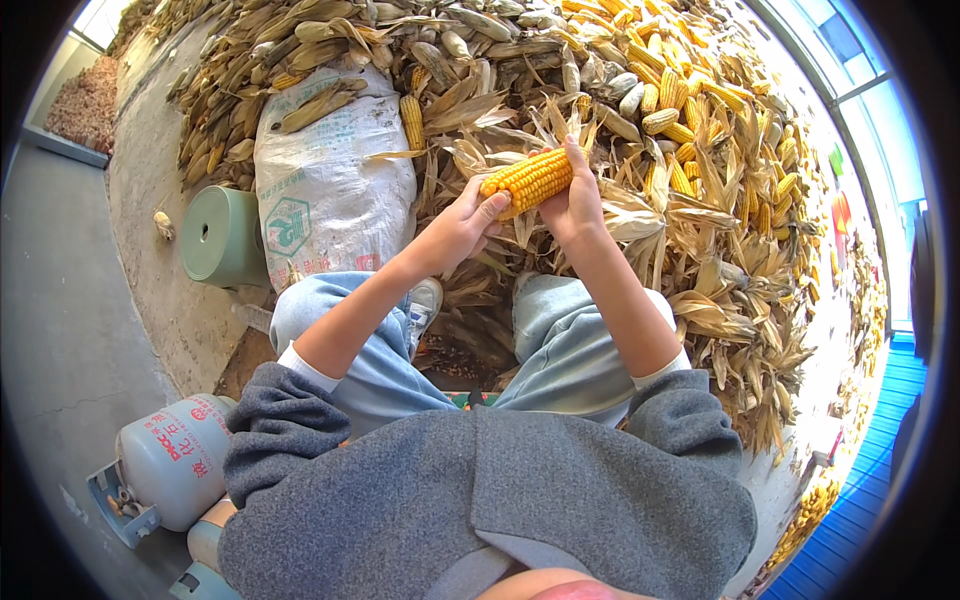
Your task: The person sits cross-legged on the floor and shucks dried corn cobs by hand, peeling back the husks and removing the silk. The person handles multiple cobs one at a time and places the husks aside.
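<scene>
Both hands are on one yellow ear of corn [529, 182], its kernels bare along the side that faces me. My left hand [484, 214] grips its left end, with the thumb pressed near the tip. Around the right end is my right hand [576, 184], the thumb lying along the ear and the other fingers mostly hidden behind it. Dry husk leaves [559, 124] spread out just beyond that end; whether they are still joined to the ear I cannot tell. Loose husks [637, 225] lie below and right of the hands.
A white woven sack [337, 180] bearing print lies left of my hands, beside a green plastic stool [217, 236]. Unhusked ears [480, 26] are heaped ahead, husked yellow ears [675, 97] to the right. Grey gas cylinders [176, 465] stand at lower left.
</scene>
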The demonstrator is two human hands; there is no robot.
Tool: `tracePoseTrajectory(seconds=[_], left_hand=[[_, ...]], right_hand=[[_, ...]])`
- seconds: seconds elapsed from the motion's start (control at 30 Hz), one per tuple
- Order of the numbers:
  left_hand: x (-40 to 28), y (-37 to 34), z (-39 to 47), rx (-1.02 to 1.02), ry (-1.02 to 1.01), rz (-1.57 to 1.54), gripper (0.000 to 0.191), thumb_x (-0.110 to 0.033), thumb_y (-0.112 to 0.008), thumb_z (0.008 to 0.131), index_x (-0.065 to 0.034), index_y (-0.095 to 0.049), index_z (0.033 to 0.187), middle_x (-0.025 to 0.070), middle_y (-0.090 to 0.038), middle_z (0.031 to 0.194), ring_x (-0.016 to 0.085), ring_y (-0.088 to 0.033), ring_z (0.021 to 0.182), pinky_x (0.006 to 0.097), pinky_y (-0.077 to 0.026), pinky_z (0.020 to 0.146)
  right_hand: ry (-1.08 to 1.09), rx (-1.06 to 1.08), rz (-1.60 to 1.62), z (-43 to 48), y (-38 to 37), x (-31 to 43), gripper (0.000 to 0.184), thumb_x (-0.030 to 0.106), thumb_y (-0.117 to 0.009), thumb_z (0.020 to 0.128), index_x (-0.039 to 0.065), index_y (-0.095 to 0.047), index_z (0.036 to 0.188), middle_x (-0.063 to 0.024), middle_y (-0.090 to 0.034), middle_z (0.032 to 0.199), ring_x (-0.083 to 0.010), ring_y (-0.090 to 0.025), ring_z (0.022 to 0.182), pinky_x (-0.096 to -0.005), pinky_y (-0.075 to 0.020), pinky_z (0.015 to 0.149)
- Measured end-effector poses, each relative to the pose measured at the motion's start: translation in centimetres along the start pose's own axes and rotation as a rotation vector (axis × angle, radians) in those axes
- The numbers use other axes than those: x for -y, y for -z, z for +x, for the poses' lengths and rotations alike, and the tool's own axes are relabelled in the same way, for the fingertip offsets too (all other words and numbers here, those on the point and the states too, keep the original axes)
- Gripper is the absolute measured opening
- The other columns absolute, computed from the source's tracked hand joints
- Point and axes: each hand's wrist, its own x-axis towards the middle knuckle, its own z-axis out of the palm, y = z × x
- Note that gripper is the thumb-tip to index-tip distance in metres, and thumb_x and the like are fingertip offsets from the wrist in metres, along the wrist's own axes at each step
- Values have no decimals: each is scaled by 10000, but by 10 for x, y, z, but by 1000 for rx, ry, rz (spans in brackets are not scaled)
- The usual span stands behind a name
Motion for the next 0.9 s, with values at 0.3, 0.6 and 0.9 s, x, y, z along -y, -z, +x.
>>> tracePoseTrajectory(seconds=[0.3,0.6,0.9], left_hand=[[-11,-4,-3,-13,59,-19,373,-357,-380,937,-107,-321,1207,27,-452,729,34,-361,451,159,-261,387],[-5,-3,-1,-32,46,5,416,-425,-389,922,-117,-315,1192,37,-466,721,38,-373,441,160,-267,373],[-1,-3,1,-11,30,-23,440,-442,-391,916,-120,-296,1201,37,-450,722,46,-361,460,164,-290,396]], right_hand=[[-11,10,-6,0,2,1,289,282,-590,844,37,-469,939,-81,-543,863,-215,-550,847,-379,-449,830],[29,19,-62,-6,-4,-1,296,273,-581,855,10,-488,952,-96,-543,864,-205,-550,818,-366,-464,770],[40,21,-49,-6,-4,-1,280,266,-586,851,20,-490,941,-86,-541,867,-208,-548,829,-370,-464,772]])
